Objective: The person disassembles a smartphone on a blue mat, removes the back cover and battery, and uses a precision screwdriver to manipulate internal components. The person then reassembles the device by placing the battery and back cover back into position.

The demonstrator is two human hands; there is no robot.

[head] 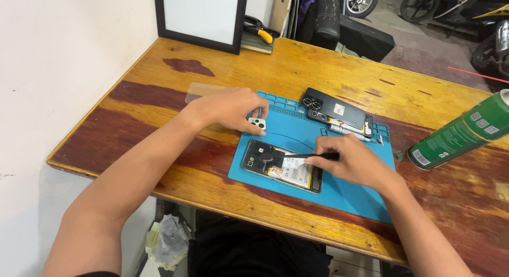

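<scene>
An opened phone (281, 165) with its battery showing lies on a blue work mat (339, 195). My right hand (352, 161) grips a thin dark tool (299, 156) whose tip rests over the phone's upper part. My left hand (233, 108) holds a small pale camera-lens piece (257, 123) at the mat's left edge. A black back cover (333, 108) lies on the far side of the mat, over a second opened phone (344, 124).
A green spray can (460, 131) lies on the wooden table at the right. A clear plastic sheet (200, 91) lies left of the mat. A black-framed board (200, 16) leans at the back wall, with pliers (260, 30) beside it. Motorbikes stand beyond the table.
</scene>
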